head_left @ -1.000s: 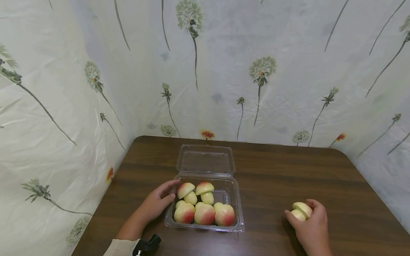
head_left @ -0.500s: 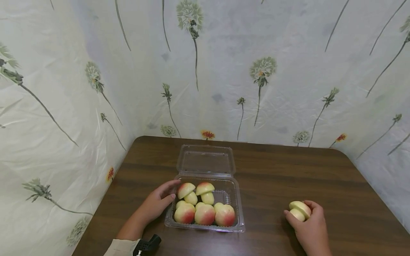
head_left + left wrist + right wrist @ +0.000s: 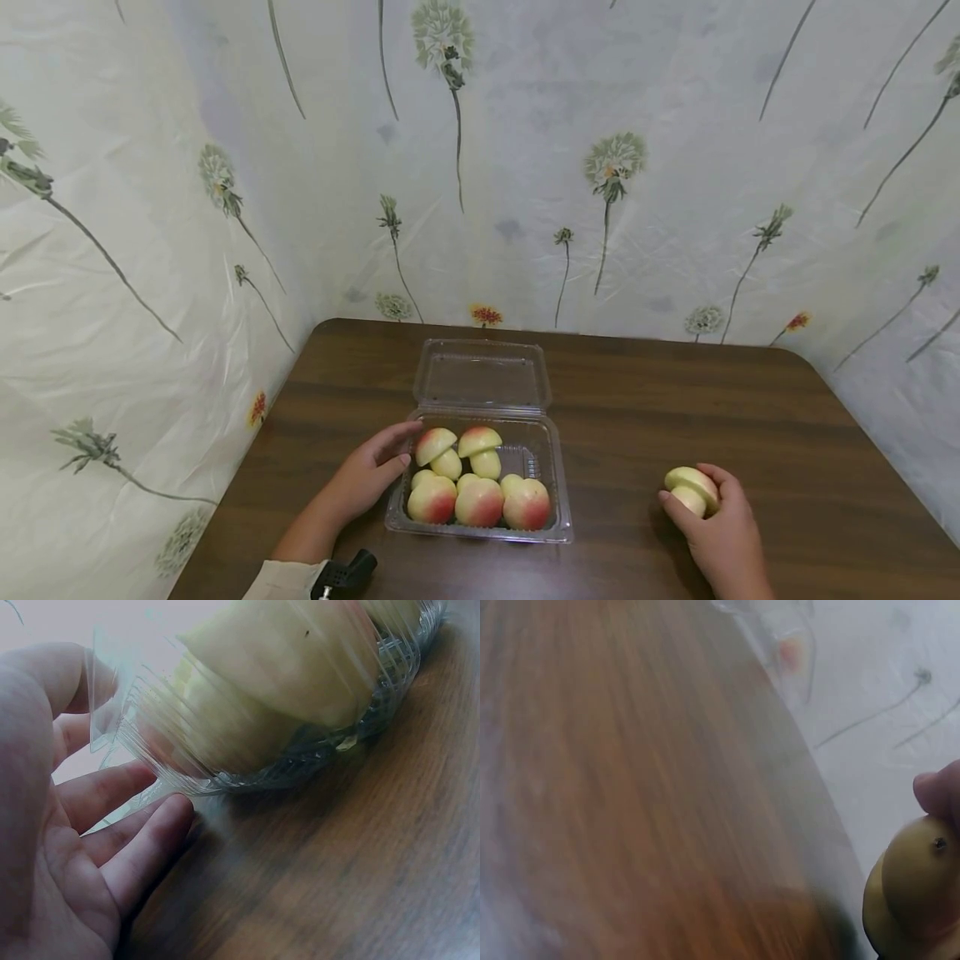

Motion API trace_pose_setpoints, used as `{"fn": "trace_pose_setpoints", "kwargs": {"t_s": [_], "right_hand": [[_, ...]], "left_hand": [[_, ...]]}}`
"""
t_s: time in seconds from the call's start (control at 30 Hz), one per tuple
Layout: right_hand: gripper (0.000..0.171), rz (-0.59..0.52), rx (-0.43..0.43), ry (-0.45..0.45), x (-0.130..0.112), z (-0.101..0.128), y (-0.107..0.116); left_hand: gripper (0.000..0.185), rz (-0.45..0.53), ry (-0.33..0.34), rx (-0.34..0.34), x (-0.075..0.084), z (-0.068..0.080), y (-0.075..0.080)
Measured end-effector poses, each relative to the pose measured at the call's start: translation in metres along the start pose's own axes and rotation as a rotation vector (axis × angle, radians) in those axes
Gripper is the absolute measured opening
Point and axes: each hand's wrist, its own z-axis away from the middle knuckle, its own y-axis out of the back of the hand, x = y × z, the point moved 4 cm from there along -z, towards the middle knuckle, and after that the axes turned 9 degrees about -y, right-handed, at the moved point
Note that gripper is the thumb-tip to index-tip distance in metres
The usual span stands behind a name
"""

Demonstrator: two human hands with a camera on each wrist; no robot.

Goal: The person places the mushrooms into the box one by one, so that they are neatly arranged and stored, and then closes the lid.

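Observation:
My right hand (image 3: 723, 529) grips a pale yellow, mushroom-shaped piece (image 3: 692, 487) over the right side of the table, thumb on the near side and fingers behind. In the right wrist view, the piece (image 3: 922, 889) shows a small dark spot and a fingertip rests on it. My left hand (image 3: 363, 475) holds the left rim of an open clear plastic clamshell box (image 3: 557, 467); in the left wrist view the fingers (image 3: 154, 832) touch its ribbed side wall. Inside lie several similar yellow pieces with red blush (image 3: 480, 504), two at the back and a row in front.
The box's lid (image 3: 482, 373) is tipped back, away from me. At the box's back right, the ribbed bare floor shows. A dark brown wooden table (image 3: 622, 400) reaches to a wall covering (image 3: 517, 167) printed with dandelions.
My right hand has moved slightly left and away from me with the mushroom-shaped piece, which has turned a little. The left hand and the box have stayed in place.

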Motion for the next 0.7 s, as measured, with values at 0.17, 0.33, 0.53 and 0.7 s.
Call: {"fn": "trace_pose_setpoints", "kwargs": {"t_s": [0.17, 0.33, 0.53, 0.7], "right_hand": [[0.095, 0.009, -0.016, -0.003, -0.003, 0.001, -0.001], [0.094, 0.027, -0.04, 0.024, -0.004, 0.002, -0.004], [0.091, 0.02, -0.073, 0.057, -0.005, 0.004, -0.007], [0.089, 0.013, -0.07, 0.077, -0.009, 0.002, -0.011]], "left_hand": [[0.044, 0.003, -0.009, 0.002, -0.011, -0.002, 0.0], [0.043, 0.0, -0.026, 0.006, -0.034, -0.005, 0.0], [0.043, 0.018, -0.035, -0.005, -0.039, -0.006, -0.001], [0.043, 0.003, -0.014, 0.013, -0.038, -0.006, 0.001]]}}
